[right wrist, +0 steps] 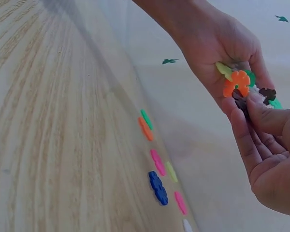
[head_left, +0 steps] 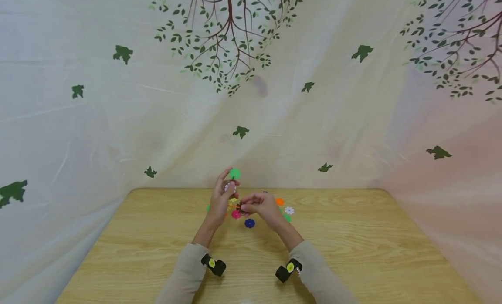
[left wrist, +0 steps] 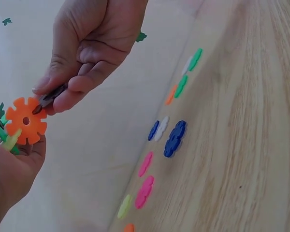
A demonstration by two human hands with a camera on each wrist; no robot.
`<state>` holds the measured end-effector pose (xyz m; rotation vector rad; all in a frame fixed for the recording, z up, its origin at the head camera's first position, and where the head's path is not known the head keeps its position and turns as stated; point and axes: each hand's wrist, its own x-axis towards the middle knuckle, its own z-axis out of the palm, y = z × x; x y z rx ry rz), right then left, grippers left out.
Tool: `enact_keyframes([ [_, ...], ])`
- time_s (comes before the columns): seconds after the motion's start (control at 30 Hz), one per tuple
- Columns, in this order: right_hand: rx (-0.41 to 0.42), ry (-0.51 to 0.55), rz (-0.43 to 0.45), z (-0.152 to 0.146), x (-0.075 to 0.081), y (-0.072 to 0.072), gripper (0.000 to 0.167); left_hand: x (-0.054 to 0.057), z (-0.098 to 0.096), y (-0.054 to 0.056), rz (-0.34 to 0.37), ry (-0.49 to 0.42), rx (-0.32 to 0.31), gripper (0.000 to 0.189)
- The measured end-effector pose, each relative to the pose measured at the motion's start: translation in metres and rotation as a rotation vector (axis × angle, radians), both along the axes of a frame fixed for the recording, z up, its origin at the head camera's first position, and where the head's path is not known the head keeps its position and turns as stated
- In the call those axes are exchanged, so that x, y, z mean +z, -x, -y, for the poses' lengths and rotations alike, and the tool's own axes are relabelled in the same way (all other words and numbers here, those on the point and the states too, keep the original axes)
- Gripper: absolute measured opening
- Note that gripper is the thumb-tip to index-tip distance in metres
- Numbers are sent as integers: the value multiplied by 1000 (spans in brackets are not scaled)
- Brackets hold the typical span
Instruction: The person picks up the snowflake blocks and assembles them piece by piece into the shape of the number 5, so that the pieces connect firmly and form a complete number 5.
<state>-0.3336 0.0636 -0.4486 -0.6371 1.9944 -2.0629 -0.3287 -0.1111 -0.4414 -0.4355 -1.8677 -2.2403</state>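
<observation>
My left hand (head_left: 218, 203) grips a cluster of joined flower-shaped plastic discs, with a green disc (head_left: 234, 173) at its top and a white disc (head_left: 228, 188) by the thumb. An orange disc (left wrist: 36, 126) sticks out of the cluster toward the other hand, beside a yellow-green disc (right wrist: 224, 71). Between thumb and fingertips, my right hand (head_left: 266, 208) pinches a dark brown disc (left wrist: 51, 95). Its edge meets the orange disc's notched rim. Both hands are raised over the far part of the table, and the left fingers partly hide the cluster.
Loose flower discs lie along the far side of the wooden table (head_left: 333, 243), among them a blue disc (head_left: 249, 223), a pink disc (left wrist: 145, 192), a white disc (head_left: 289, 210) and an orange disc (head_left: 279, 201). A pale curtain (head_left: 282, 156) with leaf prints hangs behind the table's far edge.
</observation>
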Motion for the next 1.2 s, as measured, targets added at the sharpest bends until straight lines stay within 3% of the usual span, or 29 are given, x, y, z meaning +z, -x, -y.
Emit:
enact_keyframes([
  [0.3, 5, -3, 12, -7, 5, 1, 29, 2, 5, -1, 71, 32, -4, 50],
  [0.5, -32, -43, 1, -12, 7, 3, 30, -1, 4, 0, 98, 41, -11, 49],
  [0.73, -88, -54, -26, -16, 8, 6, 28, -3, 1, 2, 142, 71, -26, 60],
  [0.97, -219, 6, -33, -16, 6, 7, 20, -8, -3, -1, 136, 81, -69, 61],
  [1.2, -267, 93, -8, -11, 4, 5, 19, -11, -13, -4, 102, 42, -1, 53],
])
